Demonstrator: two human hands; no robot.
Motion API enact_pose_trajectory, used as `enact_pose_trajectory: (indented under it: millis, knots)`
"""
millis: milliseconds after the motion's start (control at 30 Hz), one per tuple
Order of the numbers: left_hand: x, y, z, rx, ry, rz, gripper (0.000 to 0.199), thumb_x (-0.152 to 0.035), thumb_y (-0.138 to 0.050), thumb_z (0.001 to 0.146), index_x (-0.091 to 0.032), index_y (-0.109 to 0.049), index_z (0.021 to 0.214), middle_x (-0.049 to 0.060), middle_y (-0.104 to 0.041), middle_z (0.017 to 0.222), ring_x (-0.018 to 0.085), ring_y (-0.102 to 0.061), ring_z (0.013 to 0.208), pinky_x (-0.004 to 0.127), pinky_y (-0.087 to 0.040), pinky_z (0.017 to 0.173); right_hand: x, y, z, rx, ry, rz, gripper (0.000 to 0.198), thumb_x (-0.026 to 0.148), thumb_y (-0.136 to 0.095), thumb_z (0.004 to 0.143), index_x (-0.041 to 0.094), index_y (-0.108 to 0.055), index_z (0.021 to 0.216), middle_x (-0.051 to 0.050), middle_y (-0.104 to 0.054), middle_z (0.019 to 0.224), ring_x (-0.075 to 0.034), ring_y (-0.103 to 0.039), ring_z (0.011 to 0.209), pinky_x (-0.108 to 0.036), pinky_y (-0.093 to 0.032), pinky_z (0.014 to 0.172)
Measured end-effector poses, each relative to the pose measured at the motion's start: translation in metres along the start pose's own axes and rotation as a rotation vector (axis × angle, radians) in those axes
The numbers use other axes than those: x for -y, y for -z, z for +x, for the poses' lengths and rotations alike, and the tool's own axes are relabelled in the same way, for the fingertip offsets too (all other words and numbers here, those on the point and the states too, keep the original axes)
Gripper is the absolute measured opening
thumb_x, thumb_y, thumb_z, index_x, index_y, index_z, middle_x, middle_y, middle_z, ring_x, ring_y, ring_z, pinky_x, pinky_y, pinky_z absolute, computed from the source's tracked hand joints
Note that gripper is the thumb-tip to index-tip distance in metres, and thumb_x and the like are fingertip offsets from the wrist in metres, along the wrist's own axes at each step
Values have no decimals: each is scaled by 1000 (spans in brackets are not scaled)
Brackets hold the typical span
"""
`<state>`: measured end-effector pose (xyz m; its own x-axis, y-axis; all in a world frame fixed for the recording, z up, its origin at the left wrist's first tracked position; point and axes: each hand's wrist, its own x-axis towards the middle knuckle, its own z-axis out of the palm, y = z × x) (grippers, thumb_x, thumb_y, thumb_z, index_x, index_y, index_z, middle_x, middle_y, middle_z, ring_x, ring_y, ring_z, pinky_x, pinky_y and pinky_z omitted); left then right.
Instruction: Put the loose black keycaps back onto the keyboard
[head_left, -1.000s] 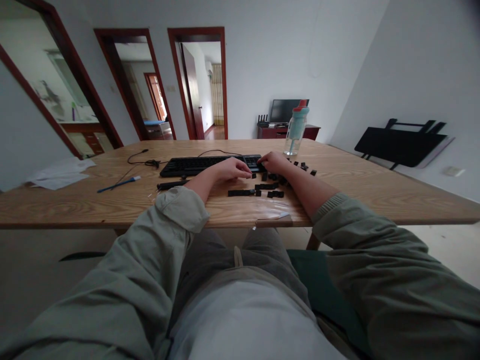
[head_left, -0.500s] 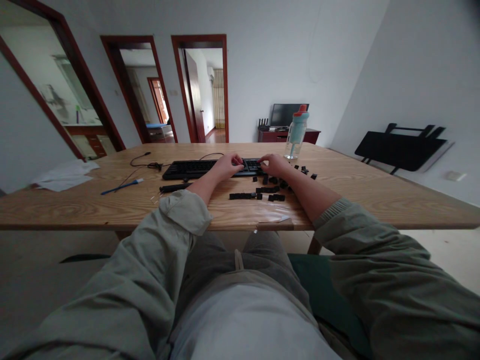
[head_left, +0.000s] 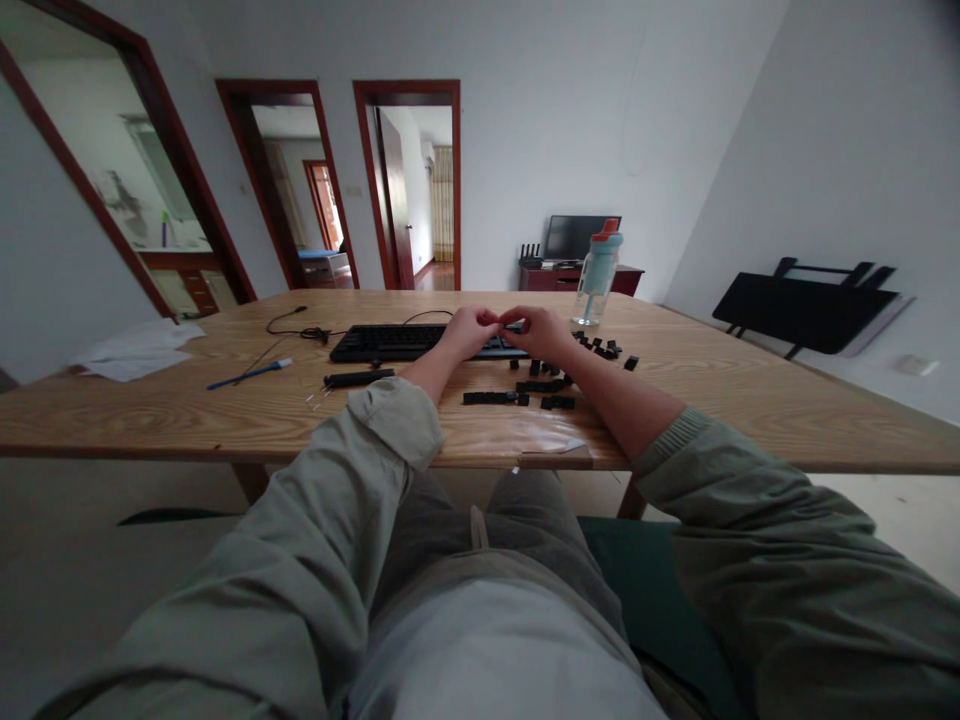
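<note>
A black keyboard (head_left: 390, 342) lies on the wooden table, its right part partly behind my hands. Above that right part, my left hand (head_left: 472, 332) and my right hand (head_left: 543, 333) meet at the fingertips. Both are closed in a pinch, and whatever is between the fingers is too small to make out. Loose black keycaps (head_left: 487, 398) form a short row in front of the keyboard. More keycaps (head_left: 598, 345) lie scattered beyond my right forearm, which hides some of them.
A long black bar (head_left: 358, 378) and a blue brush (head_left: 249, 375) lie left of my hands. Behind them is a coiled cable (head_left: 309, 332). White paper (head_left: 139, 348) rests at the far left. A water bottle (head_left: 597, 275) stands upright behind my right hand.
My right hand has lifted off the right end of the keyboard and moved left. Its fingertips now meet those of my left hand. The view has shifted slightly.
</note>
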<state>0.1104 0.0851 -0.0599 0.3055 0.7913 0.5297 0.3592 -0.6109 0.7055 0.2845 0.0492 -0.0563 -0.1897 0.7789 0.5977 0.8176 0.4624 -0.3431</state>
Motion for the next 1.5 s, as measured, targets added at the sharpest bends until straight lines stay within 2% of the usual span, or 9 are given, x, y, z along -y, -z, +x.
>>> enact_pose_trajectory:
  millis: [167, 300, 467, 633, 800, 900, 1100, 1500]
  knots:
    - [-1, 3, 2, -35, 7, -2, 22, -28, -66, 83, -12, -71, 97, 7, -73, 90, 16, -65, 81, 27, -50, 76, -13, 2, 14, 0, -19, 68, 30, 33, -64, 86, 15, -77, 107, -9, -77, 98, -18, -68, 80, -25, -49, 74]
    - [0, 19, -1, -85, -14, 104, 20, -25, -65, 82, -13, -72, 97, 7, -72, 92, 16, -64, 84, 28, -50, 80, -30, -7, 36, 97, -117, 93, 25, 24, -66, 84, 11, -78, 102, -10, -78, 95, -18, -69, 83, -24, -50, 73]
    - [0, 28, -5, -97, 15, 165, 21, -25, -62, 83, -14, -72, 97, 6, -71, 89, 17, -63, 82, 29, -50, 80, -36, -28, 51, 222, -224, 50, 25, 23, -67, 85, 12, -78, 104, -8, -78, 95, -16, -69, 78, -21, -50, 67]
    - [1, 24, -5, -40, -4, 187, 23, -23, -60, 81, -15, -72, 99, 6, -72, 89, 17, -64, 82, 29, -50, 79, -35, -34, 45, 238, -172, -113, 25, 24, -63, 87, 15, -79, 104, -8, -78, 98, -17, -69, 84, -22, -50, 72]
    - [5, 23, -6, 23, -74, 275, 20, -21, -60, 79, -16, -74, 93, 6, -74, 88, 18, -64, 83, 30, -50, 82, -35, -26, 37, 260, -169, -146, 30, 29, -60, 90, 16, -80, 108, -8, -79, 95, -18, -69, 79, -23, -49, 70]
    - [6, 24, -7, 42, -80, 308, 22, -22, -59, 79, -16, -74, 94, 5, -74, 88, 18, -65, 84, 30, -50, 83, -36, -26, 36, 282, -129, -173, 32, 32, -62, 89, 20, -78, 113, -7, -78, 102, -19, -70, 85, -23, -50, 76]
    - [7, 23, -6, 31, -80, 329, 23, -24, -60, 77, -17, -75, 93, 5, -73, 87, 19, -63, 83, 29, -49, 80, -42, -30, 41, 318, -92, -269, 33, 30, -59, 91, 26, -76, 118, -5, -76, 111, -20, -70, 96, -25, -49, 85]
    - [7, 24, -7, 30, -95, 332, 22, -22, -59, 78, -16, -75, 92, 6, -74, 89, 19, -64, 84, 30, -49, 81, -38, -27, 40, 282, -32, -318, 29, 29, -59, 90, 23, -77, 112, -7, -76, 110, -22, -69, 99, -27, -48, 87]
